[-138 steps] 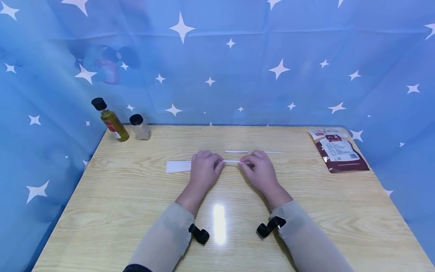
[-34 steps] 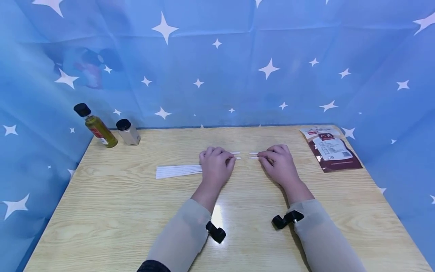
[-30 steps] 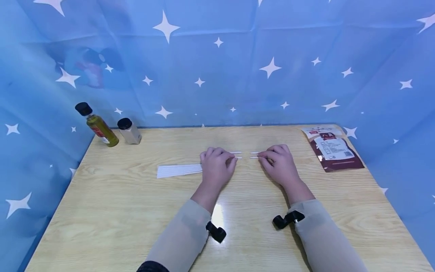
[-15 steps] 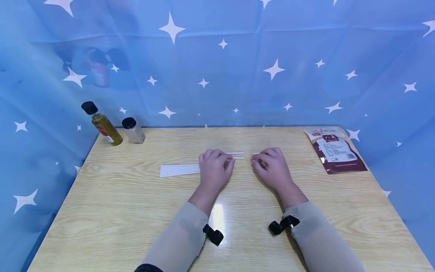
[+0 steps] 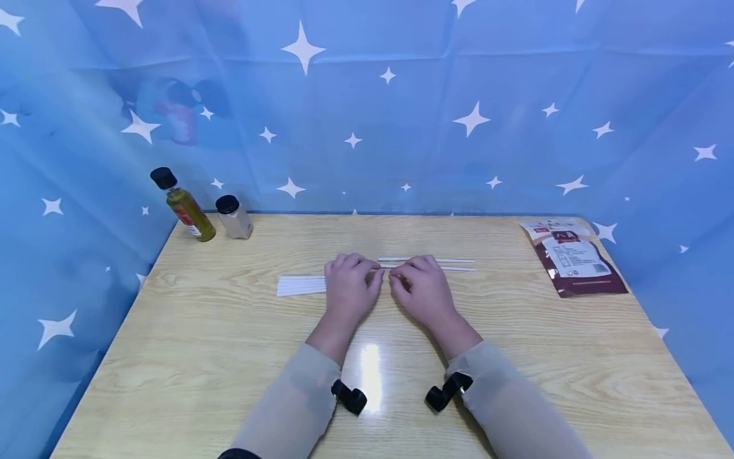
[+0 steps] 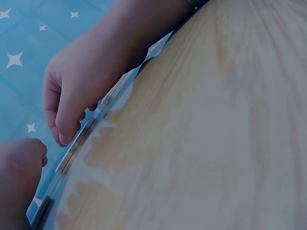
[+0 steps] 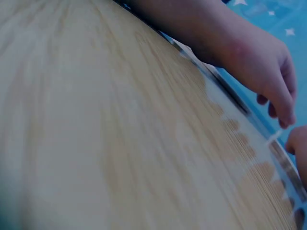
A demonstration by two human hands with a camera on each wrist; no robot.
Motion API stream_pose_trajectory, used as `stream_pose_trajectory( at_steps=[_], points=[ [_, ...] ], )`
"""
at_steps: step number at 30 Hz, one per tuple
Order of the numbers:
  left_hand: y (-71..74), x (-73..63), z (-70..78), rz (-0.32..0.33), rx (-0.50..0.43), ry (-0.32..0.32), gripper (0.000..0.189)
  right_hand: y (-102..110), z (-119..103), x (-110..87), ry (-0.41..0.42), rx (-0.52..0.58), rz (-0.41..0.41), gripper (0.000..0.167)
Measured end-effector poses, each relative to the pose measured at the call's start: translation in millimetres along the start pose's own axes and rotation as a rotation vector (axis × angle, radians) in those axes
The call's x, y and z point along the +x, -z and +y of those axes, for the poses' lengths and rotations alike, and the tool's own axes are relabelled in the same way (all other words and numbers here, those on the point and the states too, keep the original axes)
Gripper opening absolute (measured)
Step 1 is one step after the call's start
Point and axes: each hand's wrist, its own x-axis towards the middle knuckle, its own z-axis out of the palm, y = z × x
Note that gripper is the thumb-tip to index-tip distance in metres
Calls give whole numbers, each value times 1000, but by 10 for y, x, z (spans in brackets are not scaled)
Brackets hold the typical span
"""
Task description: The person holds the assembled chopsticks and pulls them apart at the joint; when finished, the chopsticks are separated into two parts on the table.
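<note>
Several thin white sticks (image 5: 301, 285) lie fanned side by side on the table, their right ends hidden under my left hand (image 5: 351, 287). The left thumb and fingers are bent together close over the table; whether they hold a stick I cannot tell. My right hand (image 5: 423, 288) is just to its right, fingertips a short gap away. In the right wrist view, the right thumb and finger pinch a short white stick end (image 7: 274, 138). Behind the hands lie two parallel lines of white sticks, a far one (image 5: 455, 260) and a near one (image 5: 460, 269), partly covered by the right fingers.
An oil bottle (image 5: 190, 213) with a black cap and a black-lidded jar (image 5: 235, 220) stand at the table's back left. A maroon and white food pouch (image 5: 576, 258) lies at the back right. A blue star-printed cloth (image 5: 413, 159) hangs behind the table (image 5: 241, 344).
The stick held between both hands earlier now lies as the second line, nearer than the first. My right hand has moved left, close to my left hand. The head view has shifted slightly.
</note>
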Motion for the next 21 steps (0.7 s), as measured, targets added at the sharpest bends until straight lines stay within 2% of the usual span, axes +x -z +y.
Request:
stream_pose_trajectory(
  at_steps=[6,12,16,21],
  points=[
    [106,-26,-137,-5,12,25,11,-99,-158,62,-15,2,-24,10],
    [242,-33,-300,2,-18,23,12,-154,-299,146,-36,7,-66,22],
    [352,-74,-468,-8,-32,39,13,-211,-344,159,-22,-6,-74,24],
    [488,-136,-705,30,-57,55,12,-230,-361,149,-49,-15,-112,35]
  ],
)
